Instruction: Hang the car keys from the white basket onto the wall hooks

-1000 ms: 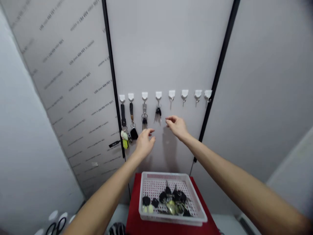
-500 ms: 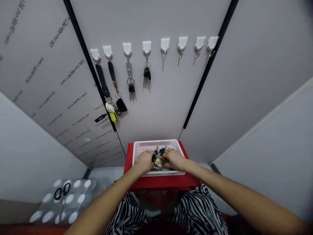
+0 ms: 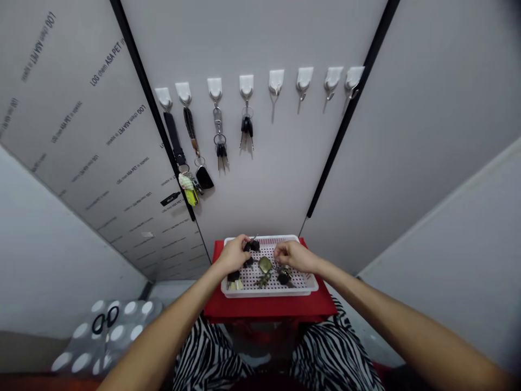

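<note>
A white plastic basket [image 3: 268, 292] with a perforated bottom holds several keys and key rings. At its left side my left hand [image 3: 235, 255] has its fingers closed on black-headed keys [image 3: 253, 246]. Over the right part, my right hand [image 3: 296, 256] is curled with thumb and fingertips together; whether anything is between them cannot be made out. Just below it lies a bunch of keys [image 3: 285, 276] with a black piece. In the middle of the basket sits an olive-green rounded piece [image 3: 265, 265] with a greenish keychain [image 3: 264, 280] beneath it.
White wall hooks [image 3: 246, 86] run along the panel; the four on the left carry keys, including a black strap [image 3: 174, 138]. The basket stands on a red stool [image 3: 268, 308]. Scissors [image 3: 105, 320] lie on wrapped bottles at the lower left.
My hands have moved apart, the left one left and slightly up, the right one a little right. The keys gathered between them are now spread across the basket.
</note>
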Tool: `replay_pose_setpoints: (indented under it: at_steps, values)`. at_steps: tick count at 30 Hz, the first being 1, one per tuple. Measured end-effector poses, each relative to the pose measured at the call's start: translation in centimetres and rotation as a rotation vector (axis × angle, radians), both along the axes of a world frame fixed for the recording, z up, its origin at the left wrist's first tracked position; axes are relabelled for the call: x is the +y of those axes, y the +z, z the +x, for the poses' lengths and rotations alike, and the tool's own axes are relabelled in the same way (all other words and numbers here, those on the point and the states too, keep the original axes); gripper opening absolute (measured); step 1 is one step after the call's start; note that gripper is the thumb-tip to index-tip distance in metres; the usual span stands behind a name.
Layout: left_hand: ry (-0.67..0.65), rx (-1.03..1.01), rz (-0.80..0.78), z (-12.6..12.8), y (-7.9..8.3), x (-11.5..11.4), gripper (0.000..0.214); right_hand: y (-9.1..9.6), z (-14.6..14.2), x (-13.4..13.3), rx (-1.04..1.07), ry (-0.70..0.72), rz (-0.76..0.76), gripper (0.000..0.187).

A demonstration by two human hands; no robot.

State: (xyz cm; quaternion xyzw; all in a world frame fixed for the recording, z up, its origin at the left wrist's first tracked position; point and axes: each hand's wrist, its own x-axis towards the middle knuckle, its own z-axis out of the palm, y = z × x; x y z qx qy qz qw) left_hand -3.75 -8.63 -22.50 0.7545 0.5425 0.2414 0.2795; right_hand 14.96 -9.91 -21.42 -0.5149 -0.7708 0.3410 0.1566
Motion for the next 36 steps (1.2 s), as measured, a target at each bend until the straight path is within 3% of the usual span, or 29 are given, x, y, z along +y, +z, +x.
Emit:
replay_pose_setpoints:
  at_steps: [5,9,12,18,24,31,36]
  values:
    - [-0.027,-0.061,0.119,0.5,1.4,-0.8,0.03,2.6,-0.7,0.2,0.201,0.026,-0.053,0.008]
    - [-0.218,-0.28,0.031,2.1,2.5,-1.5,0.026,5.4,-1.5,0.2,0.282,0.08,-0.054,0.008]
    - [-0.199,-0.442,0.007,2.8,3.9,-1.0,0.018,7.8,-1.6,0.4,0.338,0.064,-0.037,0.01]
    - [-0.019,-0.719,-0.046,2.7,8.9,1.0,0.012,13.0,-1.7,1.2,0.394,-0.037,0.076,0.01]
    - [-0.091,-0.743,0.034,3.5,12.6,1.9,0.009,17.0,-2.4,2.1,0.408,-0.068,0.231,0.009]
    - [-0.005,-0.838,0.204,4.0,18.1,3.5,0.007,21.9,-2.5,3.6,0.358,-0.145,0.438,0.014]
    - [-0.003,-0.879,0.214,3.8,21.0,3.4,0.006,23.5,-2.7,3.6,0.373,-0.193,0.531,0.014]
